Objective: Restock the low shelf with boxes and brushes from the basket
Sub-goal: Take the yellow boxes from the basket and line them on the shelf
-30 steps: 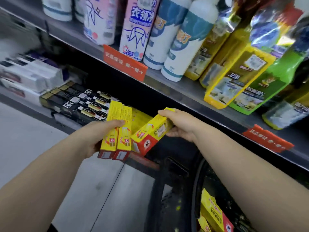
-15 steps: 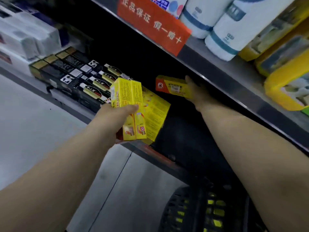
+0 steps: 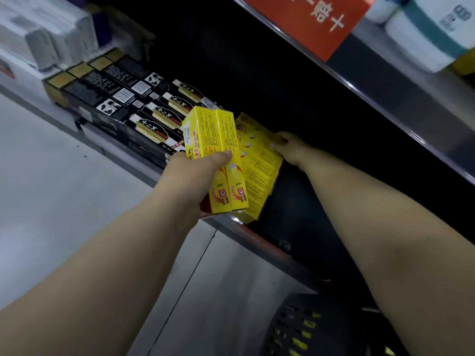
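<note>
My left hand (image 3: 191, 176) grips two yellow boxes (image 3: 216, 145) side by side, held upright just in front of the low shelf. My right hand (image 3: 288, 147) reaches into the dark low shelf (image 3: 257, 232) and rests its fingers on the far end of a yellow box (image 3: 259, 160) lying on the stack of yellow boxes there. Whether the fingers still hold that box is hidden by the shadow. The black basket (image 3: 316, 327) sits at the bottom right, with yellow showing through its holes.
Black and gold boxes (image 3: 133, 109) fill the low shelf left of the yellow stack, with white boxes (image 3: 46, 42) further left. The upper shelf edge (image 3: 401, 98) carries a red label (image 3: 316, 19) and white bottles (image 3: 437, 29). Grey floor (image 3: 51, 201) lies at left.
My right hand has lowered its yellow box from mid-air onto the stack in the low shelf. The view has moved closer and lower. My left hand keeps its two boxes.
</note>
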The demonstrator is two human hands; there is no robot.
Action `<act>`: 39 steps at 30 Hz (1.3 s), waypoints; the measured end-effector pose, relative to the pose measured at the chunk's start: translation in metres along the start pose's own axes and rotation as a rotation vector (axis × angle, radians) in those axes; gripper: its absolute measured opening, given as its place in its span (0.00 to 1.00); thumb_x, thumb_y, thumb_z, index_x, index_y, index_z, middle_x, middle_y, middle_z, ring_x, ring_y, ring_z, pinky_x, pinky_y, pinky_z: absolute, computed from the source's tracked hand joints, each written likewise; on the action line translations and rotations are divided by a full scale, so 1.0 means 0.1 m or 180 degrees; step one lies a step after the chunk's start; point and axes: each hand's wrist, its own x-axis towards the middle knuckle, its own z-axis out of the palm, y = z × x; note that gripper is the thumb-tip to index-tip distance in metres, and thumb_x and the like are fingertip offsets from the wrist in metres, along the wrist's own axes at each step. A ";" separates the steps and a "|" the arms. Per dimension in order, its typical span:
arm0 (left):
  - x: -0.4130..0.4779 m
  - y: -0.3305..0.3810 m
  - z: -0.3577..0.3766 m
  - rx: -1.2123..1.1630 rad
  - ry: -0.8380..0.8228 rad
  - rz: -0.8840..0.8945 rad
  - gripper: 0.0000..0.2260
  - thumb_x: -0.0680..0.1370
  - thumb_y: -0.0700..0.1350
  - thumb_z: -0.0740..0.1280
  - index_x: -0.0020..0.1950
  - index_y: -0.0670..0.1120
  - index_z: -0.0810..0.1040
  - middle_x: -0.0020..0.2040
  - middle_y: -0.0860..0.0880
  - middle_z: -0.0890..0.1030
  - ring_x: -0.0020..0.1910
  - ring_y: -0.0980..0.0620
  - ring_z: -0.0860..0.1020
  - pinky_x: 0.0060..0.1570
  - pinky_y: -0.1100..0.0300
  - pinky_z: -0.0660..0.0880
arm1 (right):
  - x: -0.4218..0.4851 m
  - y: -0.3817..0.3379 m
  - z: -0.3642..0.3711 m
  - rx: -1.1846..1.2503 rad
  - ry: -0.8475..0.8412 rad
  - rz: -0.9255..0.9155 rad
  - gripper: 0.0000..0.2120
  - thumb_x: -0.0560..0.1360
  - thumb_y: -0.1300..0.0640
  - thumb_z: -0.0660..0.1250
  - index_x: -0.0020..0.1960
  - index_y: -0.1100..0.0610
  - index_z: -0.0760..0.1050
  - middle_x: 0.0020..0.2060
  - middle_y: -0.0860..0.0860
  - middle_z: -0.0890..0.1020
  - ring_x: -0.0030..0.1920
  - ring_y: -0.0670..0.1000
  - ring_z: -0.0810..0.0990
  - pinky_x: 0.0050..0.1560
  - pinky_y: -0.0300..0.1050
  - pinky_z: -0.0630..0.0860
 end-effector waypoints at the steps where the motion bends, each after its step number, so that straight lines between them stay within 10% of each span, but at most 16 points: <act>1: 0.00 0.00 0.01 0.0003 0.0008 -0.0010 0.18 0.72 0.49 0.72 0.57 0.44 0.74 0.47 0.45 0.83 0.38 0.46 0.83 0.25 0.57 0.78 | 0.00 -0.01 0.01 -0.0116 -0.0080 0.0000 0.23 0.80 0.58 0.60 0.74 0.58 0.60 0.68 0.58 0.70 0.66 0.57 0.71 0.59 0.43 0.68; 9: -0.02 0.00 0.01 0.0017 0.0024 -0.0003 0.18 0.72 0.49 0.73 0.57 0.44 0.73 0.46 0.45 0.83 0.35 0.48 0.82 0.21 0.60 0.75 | -0.22 -0.25 0.02 -0.1976 -0.0018 -0.0003 0.33 0.80 0.52 0.58 0.77 0.52 0.43 0.76 0.58 0.51 0.75 0.61 0.52 0.72 0.54 0.53; 15: -0.09 0.06 0.00 0.0082 -0.0291 -0.0200 0.15 0.69 0.52 0.74 0.50 0.45 0.78 0.38 0.46 0.85 0.32 0.49 0.84 0.29 0.57 0.80 | -1.06 -0.77 -0.08 -0.1510 -0.0560 -0.2295 0.55 0.65 0.58 0.77 0.77 0.49 0.41 0.76 0.53 0.51 0.75 0.53 0.53 0.73 0.47 0.56; 30: -0.37 0.12 -0.06 0.0214 -0.1593 -0.0626 0.28 0.57 0.56 0.74 0.53 0.44 0.79 0.44 0.44 0.85 0.37 0.48 0.84 0.39 0.56 0.80 | -1.70 -0.55 -0.46 -0.2103 0.0078 -0.3200 0.32 0.64 0.46 0.76 0.63 0.58 0.72 0.68 0.54 0.70 0.68 0.54 0.67 0.69 0.48 0.59; 33: -0.37 0.18 -0.10 -0.0001 -0.1073 -0.0406 0.20 0.64 0.54 0.73 0.50 0.44 0.77 0.35 0.46 0.85 0.30 0.50 0.82 0.29 0.59 0.79 | -1.72 -0.50 -0.42 -0.1932 0.0174 -0.2688 0.25 0.66 0.46 0.74 0.57 0.55 0.72 0.54 0.51 0.79 0.59 0.55 0.76 0.62 0.38 0.63; 36: -0.24 0.27 -0.24 -0.0021 0.0256 0.0029 0.15 0.70 0.56 0.71 0.46 0.48 0.74 0.36 0.47 0.81 0.31 0.49 0.80 0.24 0.59 0.76 | -1.69 -0.45 -0.29 -0.2323 0.0037 -0.1513 0.24 0.72 0.36 0.63 0.57 0.53 0.66 0.43 0.49 0.79 0.43 0.52 0.79 0.42 0.49 0.77; 39: -0.19 0.34 -0.36 -0.0150 0.0764 0.0189 0.15 0.70 0.57 0.72 0.42 0.49 0.71 0.37 0.48 0.76 0.31 0.50 0.76 0.18 0.58 0.73 | -1.58 -0.38 -0.06 -0.2755 -0.0178 -0.1196 0.26 0.75 0.36 0.59 0.60 0.57 0.65 0.36 0.48 0.72 0.39 0.51 0.74 0.30 0.46 0.70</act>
